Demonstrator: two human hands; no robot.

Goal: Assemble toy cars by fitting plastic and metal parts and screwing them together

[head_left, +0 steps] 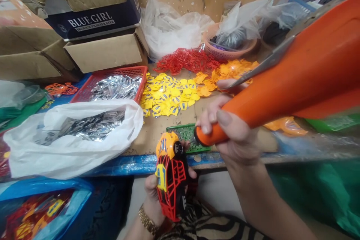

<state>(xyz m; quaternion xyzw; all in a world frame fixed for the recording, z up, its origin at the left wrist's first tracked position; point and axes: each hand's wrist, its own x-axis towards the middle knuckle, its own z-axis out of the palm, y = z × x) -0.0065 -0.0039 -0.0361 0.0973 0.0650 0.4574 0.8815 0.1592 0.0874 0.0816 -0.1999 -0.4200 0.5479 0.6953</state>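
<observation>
My left hand (153, 191), with a gold watch at the wrist, is closed around a toy car (170, 178) with a red cage frame, an orange hood, a yellow roof piece and black wheels. The car is held over my lap, in front of the table edge. My right hand (233, 127) grips a large orange power screwdriver (270, 86) near its black-ringed nose. Its tip points at the car's front wheel; whether they touch I cannot tell. Behind the tip, a green tray (182, 131) of small screws lies on the table.
Yellow pieces (168, 93), orange pieces (230, 73) and red frames (188, 60) are heaped on the table. A red basket (144, 82) and a white bag (42, 150) hold silvery parts. Cardboard boxes (104, 50) stand at the back left; a blue bag (81, 195) holds toy parts below.
</observation>
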